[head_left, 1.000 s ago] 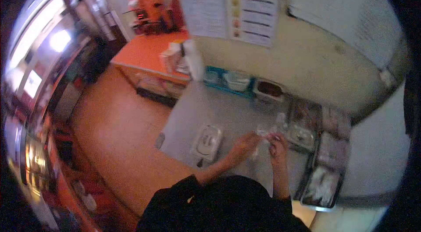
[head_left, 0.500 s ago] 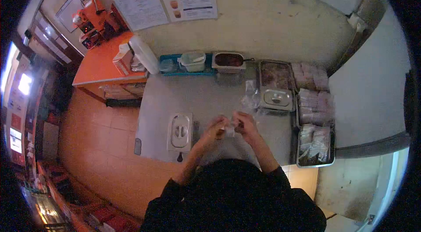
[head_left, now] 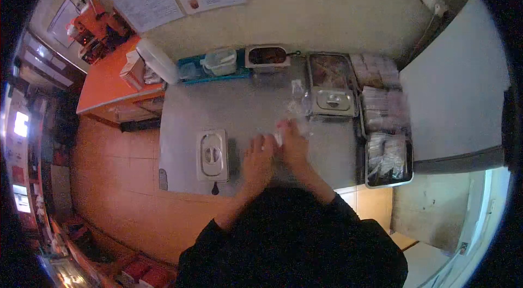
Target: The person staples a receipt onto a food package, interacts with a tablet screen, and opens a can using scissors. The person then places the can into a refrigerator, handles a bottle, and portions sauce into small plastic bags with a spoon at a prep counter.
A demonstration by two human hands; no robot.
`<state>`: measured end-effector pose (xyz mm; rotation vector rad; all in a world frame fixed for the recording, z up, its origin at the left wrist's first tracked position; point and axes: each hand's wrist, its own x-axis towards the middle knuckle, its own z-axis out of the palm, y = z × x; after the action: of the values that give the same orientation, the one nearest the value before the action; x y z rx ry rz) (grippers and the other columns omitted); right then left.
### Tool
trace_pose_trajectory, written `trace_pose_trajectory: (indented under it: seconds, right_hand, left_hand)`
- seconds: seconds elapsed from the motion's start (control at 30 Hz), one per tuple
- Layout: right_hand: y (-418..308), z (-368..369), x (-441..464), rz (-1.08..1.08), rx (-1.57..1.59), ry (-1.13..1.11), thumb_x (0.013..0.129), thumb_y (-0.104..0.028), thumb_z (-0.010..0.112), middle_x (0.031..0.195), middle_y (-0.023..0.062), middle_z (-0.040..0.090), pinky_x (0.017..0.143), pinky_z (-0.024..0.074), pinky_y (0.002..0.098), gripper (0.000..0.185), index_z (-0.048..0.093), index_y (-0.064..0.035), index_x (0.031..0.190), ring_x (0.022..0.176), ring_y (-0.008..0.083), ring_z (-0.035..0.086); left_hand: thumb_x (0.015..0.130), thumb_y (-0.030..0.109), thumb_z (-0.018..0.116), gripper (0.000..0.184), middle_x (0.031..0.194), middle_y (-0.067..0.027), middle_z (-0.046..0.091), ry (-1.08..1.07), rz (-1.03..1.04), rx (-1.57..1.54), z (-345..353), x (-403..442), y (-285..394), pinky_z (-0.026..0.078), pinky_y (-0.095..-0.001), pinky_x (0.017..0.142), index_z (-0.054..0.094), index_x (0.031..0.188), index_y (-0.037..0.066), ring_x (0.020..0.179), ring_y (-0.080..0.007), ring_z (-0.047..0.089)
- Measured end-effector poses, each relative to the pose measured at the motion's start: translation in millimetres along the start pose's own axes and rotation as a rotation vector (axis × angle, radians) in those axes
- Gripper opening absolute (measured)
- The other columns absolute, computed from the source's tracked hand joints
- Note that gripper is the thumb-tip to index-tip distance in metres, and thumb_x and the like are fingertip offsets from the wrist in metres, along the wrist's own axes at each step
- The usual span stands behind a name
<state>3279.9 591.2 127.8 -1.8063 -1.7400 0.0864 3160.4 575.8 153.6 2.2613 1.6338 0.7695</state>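
Both hands are close together over the near part of the steel table (head_left: 180, 103). My left hand (head_left: 258, 160) is smeared by motion, its fingers pointing away from me. Just to its right, my right hand (head_left: 293, 145) has its fingers closed on a small piece of clear plastic (head_left: 279, 136), which looks like a thin bag and is partly hidden. More clear plastic bags (head_left: 297, 102) lie beyond the right hand. Left of my hands is a steel pan with a lid (head_left: 212, 155), a dark handle sticking out at its near end.
At the right stand trays of filled plastic packets (head_left: 383, 105), (head_left: 387, 157). A steel lid (head_left: 333, 101) rests on a tray of food (head_left: 329, 70). Along the wall are a pan of dark red food (head_left: 267, 57) and a blue tray (head_left: 188, 77) with a white tub (head_left: 219, 63).
My view has shifted, so the table items appear higher and further left. My hands have turned from facing each other with clear plastic between them to fingers pointing forward.
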Motion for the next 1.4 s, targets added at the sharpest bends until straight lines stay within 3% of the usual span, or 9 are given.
trace_pose_trajectory:
  seconds: [0.27,0.37,0.43,0.63,0.77,0.87,0.97,1.17,1.4]
  right_hand:
    - [19,20,-8,0.271,0.346,-0.392,0.074,-0.021,0.07,0.059,0.0098,0.053,0.054,0.0455,0.0355,0.028,0.048,-0.0094,0.088,0.055,0.0247,0.059]
    - [42,43,-5,0.137,0.618,-0.248,0.074,-0.02,0.072,0.057,0.0057,0.052,0.052,0.0444,0.0323,0.028,0.048,-0.0064,0.074,0.051,0.0157,0.053]
    - [59,43,10,0.235,0.538,-0.369,0.075,-0.02,0.072,0.061,0.0014,0.053,0.052,0.0436,0.0287,0.024,0.053,-0.0047,0.074,0.055,0.0091,0.052]
    - [46,12,80,0.357,1.044,-1.029,0.074,-0.028,0.074,0.069,0.0025,0.061,0.05,0.0437,0.0263,0.029,0.059,-0.0051,0.083,0.058,0.0105,0.056]
    - [120,99,152,0.512,0.678,-0.436,0.086,-0.025,0.061,0.079,0.007,0.061,0.057,0.0479,0.0265,0.024,0.059,-0.0043,0.098,0.063,0.013,0.06]
    - [167,160,204,0.056,0.042,0.277,0.089,-0.021,0.056,0.082,0.0105,0.06,0.054,0.048,0.0284,0.025,0.054,-0.0027,0.106,0.062,0.0174,0.061]
    - [149,145,235,0.864,1.177,-0.02,0.092,-0.016,0.05,0.077,0.0085,0.057,0.047,0.0438,0.0285,0.021,0.051,-0.0016,0.107,0.055,0.0173,0.058]
    - [150,163,186,0.439,0.873,0.087,0.091,-0.013,0.05,0.067,0.0044,0.052,0.043,0.0397,0.0279,0.019,0.05,-0.0006,0.105,0.047,0.012,0.048]
    - [90,116,95,0.738,1.049,-0.015,0.089,-0.013,0.052,0.07,0.0093,0.058,0.049,0.0468,0.0291,0.041,0.037,0.0016,0.124,0.056,0.0183,0.059]
  left_hand:
    - [0.067,0.011,0.066,0.028,0.062,-0.0111,0.053,-0.094,-0.265,-0.368,46,24,-62,0.047,-0.0391,0.055,0.051,0.091,0.008,0.057,-0.0301,0.057]
    - [0.063,0.015,0.071,0.037,0.077,-0.0114,0.057,-0.286,-0.314,-0.432,50,35,-62,0.048,-0.036,0.063,0.053,0.095,0.009,0.068,-0.028,0.058]
    - [0.061,0.018,0.076,0.053,0.098,-0.0103,0.056,0.02,0.286,-0.32,41,43,-60,0.048,-0.0349,0.075,0.051,0.107,0.012,0.085,-0.0292,0.058]
    - [0.073,0.017,0.073,0.052,0.109,-0.006,0.051,-0.211,-0.042,-0.803,62,43,-67,0.046,-0.0359,0.083,0.045,0.117,0.013,0.097,-0.0234,0.053]
    - [0.079,0.011,0.067,0.041,0.102,-0.0034,0.052,-0.211,-0.262,-1.398,94,36,-91,0.046,-0.0345,0.082,0.047,0.114,0.013,0.094,-0.0177,0.052]
    - [0.08,0.009,0.063,0.033,0.098,-0.0013,0.051,-0.288,-0.88,-1.74,95,28,-94,0.046,-0.0336,0.083,0.048,0.11,0.013,0.092,-0.0158,0.052]
    - [0.082,0.018,0.061,0.033,0.098,-0.0064,0.059,-0.366,-0.929,-2.465,100,19,-101,0.05,-0.0373,0.08,0.05,0.113,0.011,0.092,-0.0219,0.056]
    - [0.083,0.021,0.058,0.028,0.1,-0.0064,0.058,-0.344,-1.198,-2.453,104,7,-94,0.042,-0.0466,0.092,0.057,0.109,0.01,0.093,-0.0259,0.055]
    - [0.088,0.029,0.046,0.035,0.097,-0.0125,0.056,-0.295,-1.367,-2.279,93,5,-93,0.045,-0.0456,0.085,0.047,0.112,0.003,0.085,-0.0296,0.054]
